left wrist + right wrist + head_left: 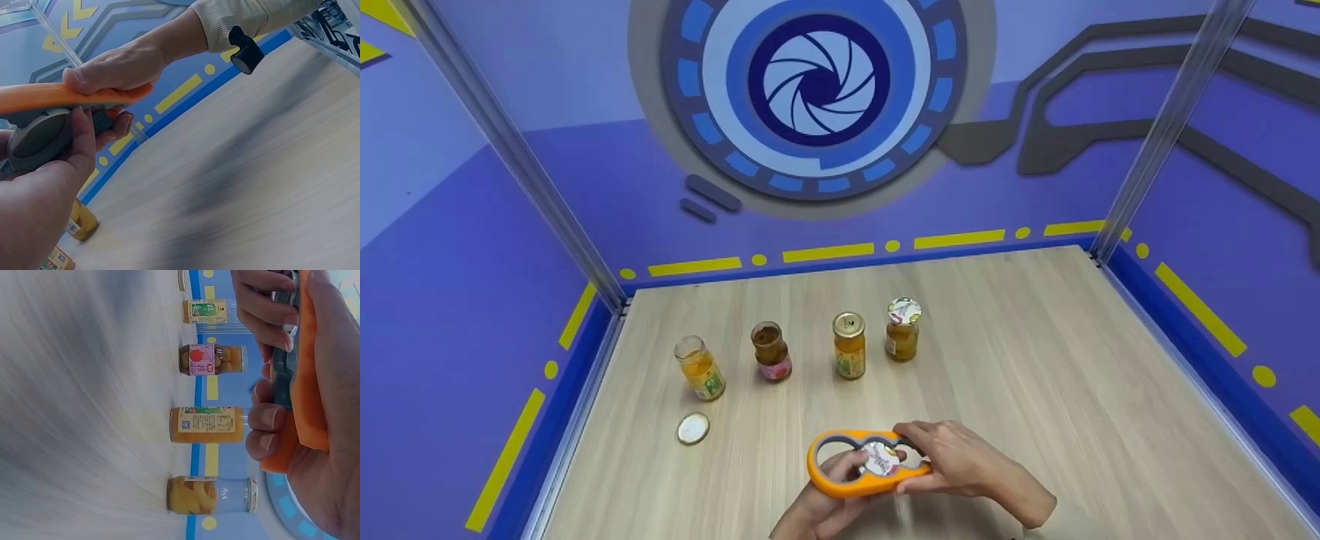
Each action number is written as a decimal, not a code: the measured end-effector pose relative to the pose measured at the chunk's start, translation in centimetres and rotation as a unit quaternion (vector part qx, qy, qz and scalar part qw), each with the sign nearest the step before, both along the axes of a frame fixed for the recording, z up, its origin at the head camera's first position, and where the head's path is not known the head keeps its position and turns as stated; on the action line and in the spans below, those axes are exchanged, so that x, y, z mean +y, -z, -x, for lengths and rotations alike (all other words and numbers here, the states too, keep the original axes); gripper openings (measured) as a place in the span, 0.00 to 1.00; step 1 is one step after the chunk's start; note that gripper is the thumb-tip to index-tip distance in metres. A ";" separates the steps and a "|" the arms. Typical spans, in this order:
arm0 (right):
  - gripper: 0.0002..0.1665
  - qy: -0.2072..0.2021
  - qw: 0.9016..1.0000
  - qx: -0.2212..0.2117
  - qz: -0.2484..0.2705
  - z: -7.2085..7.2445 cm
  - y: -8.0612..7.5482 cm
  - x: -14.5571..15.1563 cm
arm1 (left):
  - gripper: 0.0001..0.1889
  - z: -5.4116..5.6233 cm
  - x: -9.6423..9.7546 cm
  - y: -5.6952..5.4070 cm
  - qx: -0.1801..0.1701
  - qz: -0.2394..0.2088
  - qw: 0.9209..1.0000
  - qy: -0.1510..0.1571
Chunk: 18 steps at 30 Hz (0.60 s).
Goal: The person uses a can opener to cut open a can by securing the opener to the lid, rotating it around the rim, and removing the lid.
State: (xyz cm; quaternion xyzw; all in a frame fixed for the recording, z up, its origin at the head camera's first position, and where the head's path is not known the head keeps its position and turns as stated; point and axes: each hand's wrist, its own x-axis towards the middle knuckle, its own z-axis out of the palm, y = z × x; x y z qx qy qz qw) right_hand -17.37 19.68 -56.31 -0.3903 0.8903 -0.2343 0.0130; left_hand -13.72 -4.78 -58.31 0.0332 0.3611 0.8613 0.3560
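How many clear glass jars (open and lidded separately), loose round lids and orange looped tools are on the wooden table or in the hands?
Open clear glass jars: 2
Lidded clear glass jars: 2
Loose round white lids: 2
Orange and grey looped tool: 1
Total: 7

Desk (pixel 1035 375): pale beige wood grain
Opener (pixel 840 490), near the desk's front edge: orange outside, grey inside
Lid within it (pixel 880 460): white, printed in colours
Loose lid (pixel 693 428): white, gold rim
Jar nearest left edge (pixel 701 372): yellow-orange, green-and-cream label
Next jar (pixel 772 356): brown, pink label with red disc
Third jar (pixel 850 349): gold lid, orange, cream-and-green label
Jar nearest right edge (pixel 903 341): white patterned lid, amber
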 end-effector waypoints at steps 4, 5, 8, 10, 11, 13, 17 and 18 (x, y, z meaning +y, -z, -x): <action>0.46 -0.006 1.000 0.004 0.006 0.0 0.0 0.0 | 0.28 -0.1 -0.1 0.1 0.010 -0.011 1.000 0.015; 0.46 -0.006 1.000 -0.002 0.005 0.0 0.0 0.0 | 0.28 0.0 -0.2 0.1 0.005 -0.011 1.000 0.016; 0.46 -0.005 1.000 -0.014 0.002 0.0 0.0 0.0 | 0.29 0.0 -0.2 0.0 -0.003 -0.005 1.000 0.015; 0.46 -0.005 1.000 -0.020 0.001 0.1 0.0 0.1 | 0.29 0.1 -0.2 -0.1 -0.007 0.004 1.000 0.013; 0.46 -0.005 1.000 -0.023 0.001 0.1 -0.1 0.1 | 0.29 0.1 -0.2 -0.1 -0.005 0.009 1.000 0.013; 0.46 -0.004 1.000 -0.025 0.000 0.1 -0.1 0.1 | 0.29 0.1 -0.2 -0.1 -0.005 0.014 1.000 0.012; 0.45 -0.001 1.000 -0.027 0.004 0.1 -0.2 0.1 | 0.30 0.1 0.0 0.0 -0.011 0.011 1.000 0.009; 0.45 0.001 1.000 -0.026 0.004 0.1 -0.3 0.2 | 0.30 0.1 0.0 0.0 -0.018 0.009 1.000 0.006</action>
